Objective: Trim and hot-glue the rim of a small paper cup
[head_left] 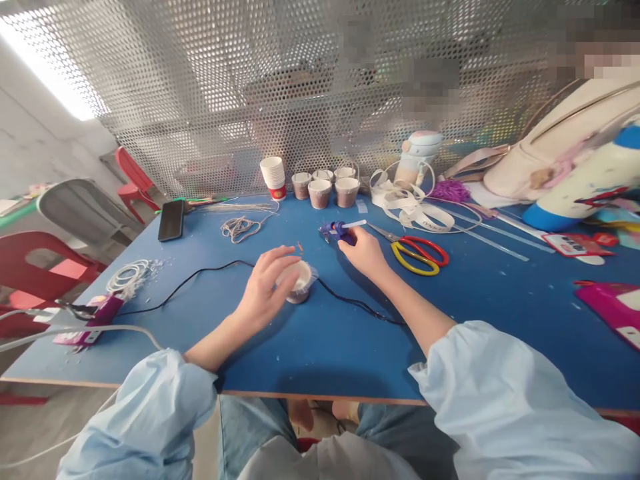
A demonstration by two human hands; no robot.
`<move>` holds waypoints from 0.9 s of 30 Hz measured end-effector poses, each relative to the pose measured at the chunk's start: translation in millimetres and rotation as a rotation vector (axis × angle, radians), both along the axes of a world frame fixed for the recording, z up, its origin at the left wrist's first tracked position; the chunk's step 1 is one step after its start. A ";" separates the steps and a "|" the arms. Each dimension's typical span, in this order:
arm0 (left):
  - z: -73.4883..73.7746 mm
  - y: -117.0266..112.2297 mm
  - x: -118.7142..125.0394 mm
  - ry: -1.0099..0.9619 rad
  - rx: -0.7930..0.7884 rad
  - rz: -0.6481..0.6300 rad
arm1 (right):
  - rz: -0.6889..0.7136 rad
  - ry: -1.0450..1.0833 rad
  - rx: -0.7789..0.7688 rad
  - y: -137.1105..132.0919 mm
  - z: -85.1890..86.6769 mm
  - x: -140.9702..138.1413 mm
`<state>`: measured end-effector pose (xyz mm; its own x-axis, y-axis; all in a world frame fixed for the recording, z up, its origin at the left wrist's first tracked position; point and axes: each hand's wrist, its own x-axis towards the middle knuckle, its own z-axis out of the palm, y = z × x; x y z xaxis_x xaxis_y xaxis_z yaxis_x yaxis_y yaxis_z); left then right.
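Observation:
My left hand (266, 285) is beside a small cup (300, 283) with a brown wrapped side and a white top. Its fingers are apart and partly cover the cup; whether they touch it I cannot tell. A thin orange-brown piece (300, 247) shows just past the fingertips. Closed around a blue glue gun (342, 231) is my right hand (367, 252), which hides the handle. A clear glue stick (357, 224) sticks out of the gun's back, and its nozzle points left. Scissors (420, 255) with red and yellow handles lie right of this hand.
Several wrapped cups (320, 193) stand at the back beside a stack of paper cups (273, 179). Twine (240, 229), a phone (171, 221) and a purple power strip (95, 320) lie leftward. A black cord (185, 283) crosses the blue table. White ribbon (415, 210) and glue sticks (493, 241) are rightward.

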<state>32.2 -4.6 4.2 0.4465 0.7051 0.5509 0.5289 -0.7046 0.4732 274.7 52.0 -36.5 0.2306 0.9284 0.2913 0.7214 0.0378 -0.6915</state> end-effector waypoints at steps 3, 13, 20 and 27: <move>-11.2 -4.2 5.5 0.189 0.059 -0.038 | -0.016 -0.042 -0.035 -3.3 3.5 -0.3; 11.8 2.2 -20.7 0.356 -0.187 -0.264 | -0.038 -0.152 -0.181 -13.1 11.8 0.4; 8.0 -1.2 -15.8 -0.043 -0.350 -0.145 | -0.018 -0.106 -0.197 -26.3 9.1 5.9; -21.3 -0.6 -7.4 0.054 0.040 -0.005 | -0.016 -0.064 -0.159 -36.5 13.1 0.6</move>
<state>24.7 -5.2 -17.2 0.4798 0.6806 0.5537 0.5494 -0.7251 0.4153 275.3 15.5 -23.4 0.2310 0.9605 0.1554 0.7639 -0.0802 -0.6403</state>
